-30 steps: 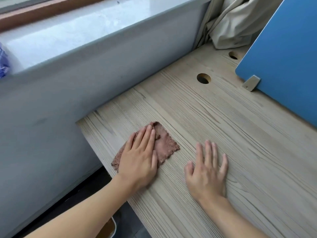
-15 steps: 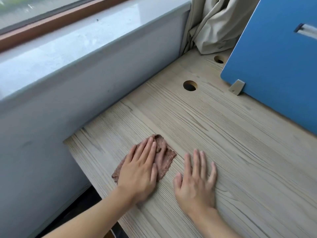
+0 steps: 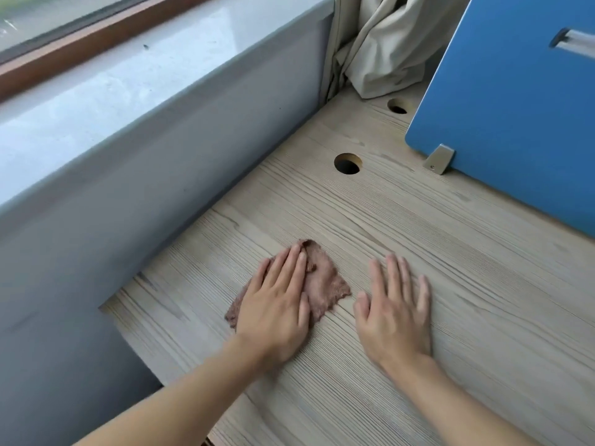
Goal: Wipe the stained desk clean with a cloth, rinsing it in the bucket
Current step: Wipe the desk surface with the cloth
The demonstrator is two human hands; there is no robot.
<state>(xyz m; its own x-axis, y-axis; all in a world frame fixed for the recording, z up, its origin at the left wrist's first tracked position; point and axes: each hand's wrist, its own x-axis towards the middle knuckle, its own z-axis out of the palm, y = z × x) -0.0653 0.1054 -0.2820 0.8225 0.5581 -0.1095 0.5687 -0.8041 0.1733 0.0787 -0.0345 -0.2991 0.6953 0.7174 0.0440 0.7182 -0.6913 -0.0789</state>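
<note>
Head view, the only one:

- Your left hand (image 3: 277, 304) lies flat on the brown cloth (image 3: 325, 281), fingers straight and together. It presses down and grasps nothing.
- Your right hand (image 3: 396, 313) lies flat on the bare desk (image 3: 418, 226) just beside the cloth, fingers spread and released. It is bracing only.
- The cloth lies spread on the desktop. Its far corner and right edge stick out past your fingers.

Change over the last second:
- The cloth and both hands have slid a little away from the desk's near-left corner, toward the round cable hole (image 3: 347, 163).
- It was a short stroke. The hand posture is unchanged and the cloth has not lifted.

What that means, as I read it:
- You are mid-wipe, working along the strip by the grey wall (image 3: 128, 204) under the windowsill (image 3: 128, 75).
- I can't pick out a stain against the wood grain, so I can't judge progress from the surface.
- The bucket is not in view, so the rinse looks still to come.
- Desk left to wipe lies out toward the blue partition (image 3: 515, 107), its metal bracket (image 3: 440, 158) and the curtain (image 3: 386, 43).
- Watch the cloth edge near the hole, where it could snag.
</note>
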